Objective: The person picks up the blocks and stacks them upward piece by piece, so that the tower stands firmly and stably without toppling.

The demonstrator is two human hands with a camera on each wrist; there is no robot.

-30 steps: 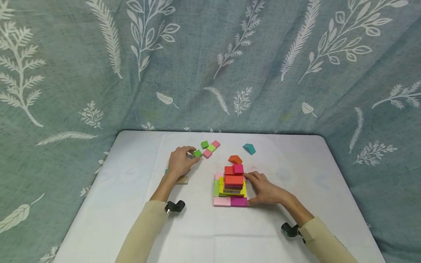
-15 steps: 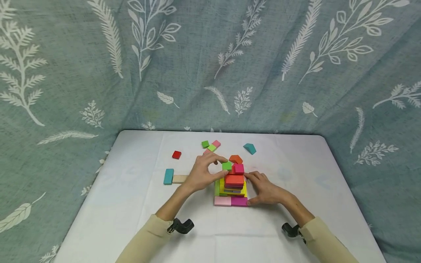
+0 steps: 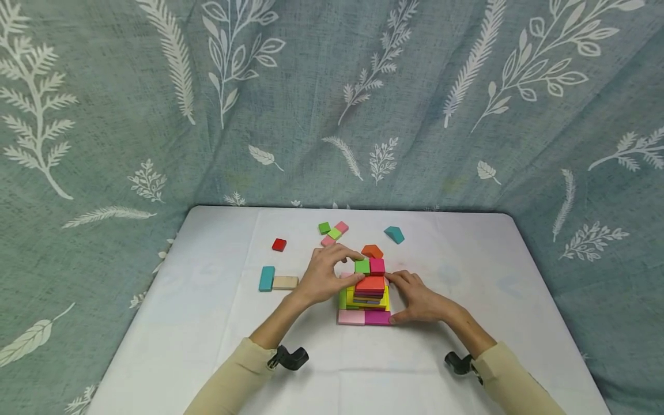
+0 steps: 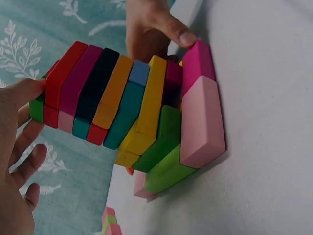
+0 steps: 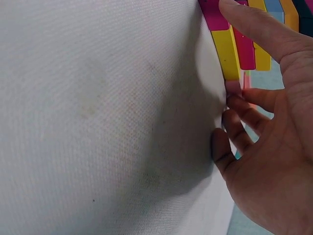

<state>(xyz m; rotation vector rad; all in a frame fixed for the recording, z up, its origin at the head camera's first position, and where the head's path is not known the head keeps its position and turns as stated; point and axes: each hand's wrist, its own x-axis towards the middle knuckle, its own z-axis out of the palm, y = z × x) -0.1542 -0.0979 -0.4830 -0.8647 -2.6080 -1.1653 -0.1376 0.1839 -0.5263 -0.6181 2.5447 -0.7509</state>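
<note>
A layered tower of colourful wooden blocks (image 3: 369, 283) stands mid-table on a base of pink, magenta and green blocks. My left hand (image 3: 324, 276) pinches a small green block (image 3: 362, 266) between thumb and fingers at the tower's top, beside a magenta block (image 3: 377, 266). The left wrist view shows the green block (image 4: 36, 110) against the top layer, partly hidden by fingertips. My right hand (image 3: 419, 298) grips the base from the right side. Its thumb lies on the magenta corner block (image 5: 214, 15), and a finger touches the pink block (image 5: 233, 87) at the other end.
Behind the tower lie an orange block (image 3: 372, 251) and a teal block (image 3: 394, 234). Small green and pink blocks (image 3: 334, 233) cluster at the back. To the left are a red block (image 3: 279, 245), a teal block (image 3: 267, 279) and a beige block (image 3: 285, 282).
My left hand has carried the green block rightward from the back left of the table to the tower's top, beside the magenta block. My right hand has stayed at the base.
</note>
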